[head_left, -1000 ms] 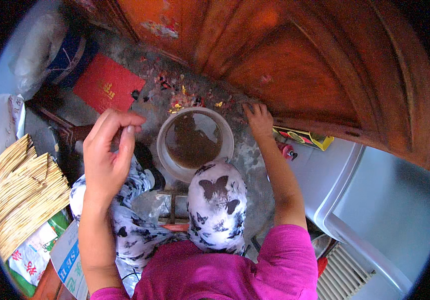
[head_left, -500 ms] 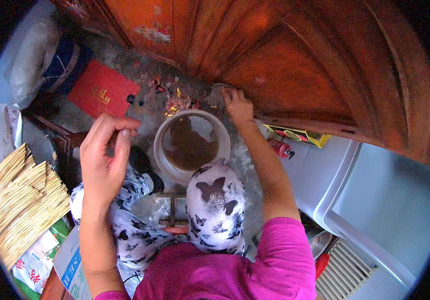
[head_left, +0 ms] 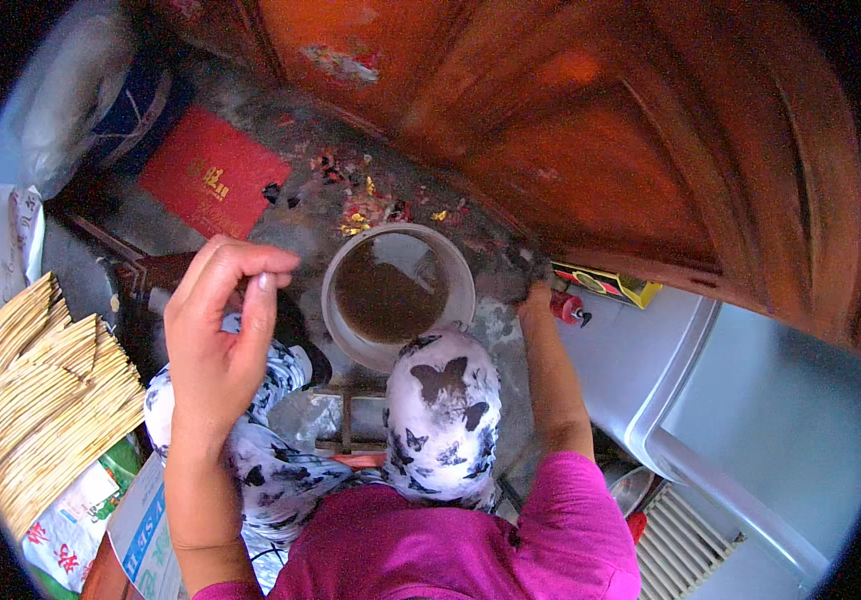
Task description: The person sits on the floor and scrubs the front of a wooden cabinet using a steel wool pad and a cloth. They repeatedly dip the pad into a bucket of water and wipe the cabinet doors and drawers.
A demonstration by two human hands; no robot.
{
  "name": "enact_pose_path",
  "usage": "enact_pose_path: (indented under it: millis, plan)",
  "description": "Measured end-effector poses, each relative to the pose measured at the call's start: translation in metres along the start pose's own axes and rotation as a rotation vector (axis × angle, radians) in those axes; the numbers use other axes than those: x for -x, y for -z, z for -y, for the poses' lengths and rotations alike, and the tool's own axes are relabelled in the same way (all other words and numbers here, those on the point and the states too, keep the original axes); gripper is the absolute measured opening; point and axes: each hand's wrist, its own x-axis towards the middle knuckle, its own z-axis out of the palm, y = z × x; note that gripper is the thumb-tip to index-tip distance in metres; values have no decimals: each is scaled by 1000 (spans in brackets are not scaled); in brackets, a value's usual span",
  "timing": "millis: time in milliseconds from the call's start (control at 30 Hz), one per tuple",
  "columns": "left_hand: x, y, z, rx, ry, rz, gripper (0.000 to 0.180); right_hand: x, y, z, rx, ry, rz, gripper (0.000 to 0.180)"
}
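Note:
Low by the bottom edge of the reddish-brown wooden door (head_left: 590,190), my right hand (head_left: 532,288) is closed on what looks like a grey rag. Blur and shadow hide most of its fingers and the rag. My left hand (head_left: 218,340) hangs in the air left of the bucket, fingers curled and the thumb tip close to them, nothing visible in its grip. Between my arms a whitish round bucket (head_left: 463,300) stands on the floor in front of my knee, with murky brown water in it.
Red and gold paper scraps (head_left: 365,205) litter the floor beyond the bucket, beside a red card (head_left: 212,170). Bundled pale sticks (head_left: 50,400) lie at left. At right are a red pump bottle (head_left: 567,307), a yellow-and-black box (head_left: 605,283) and a grey appliance-like surface (head_left: 640,350).
My right hand has slid right and nearer along the door's lower edge. The left hand keeps its curled pose. The whole view has shifted slightly.

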Motion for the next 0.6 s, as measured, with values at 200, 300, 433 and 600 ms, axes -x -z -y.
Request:
enact_pose_path:
  millis: [200, 300, 433, 600]
  plan:
    - [-3, -4, 3, -15, -17, 35, 13, -40, 5, 113, 89, 343, -139, 52]
    - [-6, -8, 0, -43, 2, 37, 14, -57, -4, 181, 54, 549, -128, 51]
    - [-14, -16, -6, -91, -1, 53, 14, -76, -16, 247, 50, 742, -90, 50]
    - [-20, -20, -7, -93, -24, 34, 13, -72, -15, 233, 87, 770, -39, 49]
